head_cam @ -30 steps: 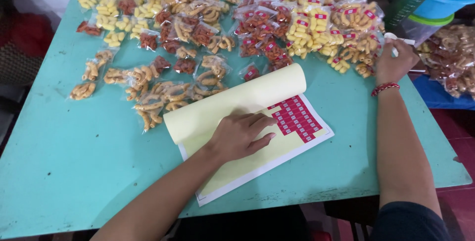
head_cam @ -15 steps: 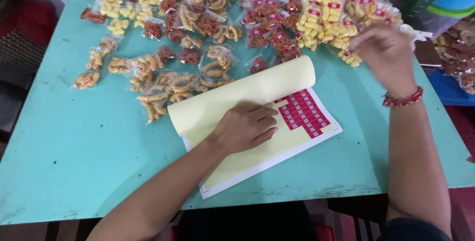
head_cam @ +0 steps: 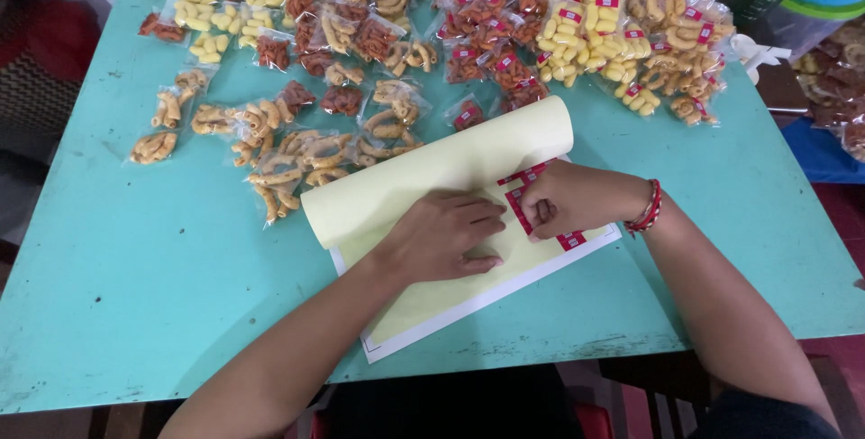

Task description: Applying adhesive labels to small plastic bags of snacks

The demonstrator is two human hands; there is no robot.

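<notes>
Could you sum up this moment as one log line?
left hand: flat on yellow sheet | right hand: fingers at red stickers | snack packets: beyond on table

One sticker sheet (head_cam: 468, 286) with one yellow backing leaf (head_cam: 432, 178) rolled back. Two hands: left (head_cam: 441, 239), right (head_cam: 572, 200). One red bracelet (head_cam: 647, 207). Dozens of small snack packets (head_cam: 505, 33), too many and too overlapped to count. One turquoise worktop (head_cam: 135, 295).
</notes>
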